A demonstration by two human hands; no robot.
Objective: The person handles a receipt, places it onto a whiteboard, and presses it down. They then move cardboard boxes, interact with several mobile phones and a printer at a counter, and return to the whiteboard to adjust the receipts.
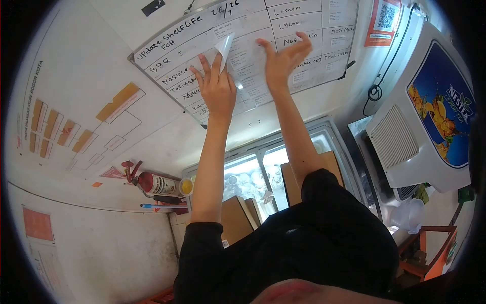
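Note:
My left hand [218,93] is raised to the whiteboard [248,76], its fingers stretched out and spread over the surface. A white paper label [224,46] with a lifted, curled edge is right at its fingertips. My right hand [283,66] is raised in front of the board's right part, its fingers apart and nothing in them. Handwritten black text and rows of small printed labels fill the board's ruled columns.
Below the board stands a glass-topped chest [243,175] with cardboard boxes [235,220] on it. A fire extinguisher [157,183] is to the left. A Nestea drink dispenser [420,111] stands at the right, near a hanging black cable [374,92].

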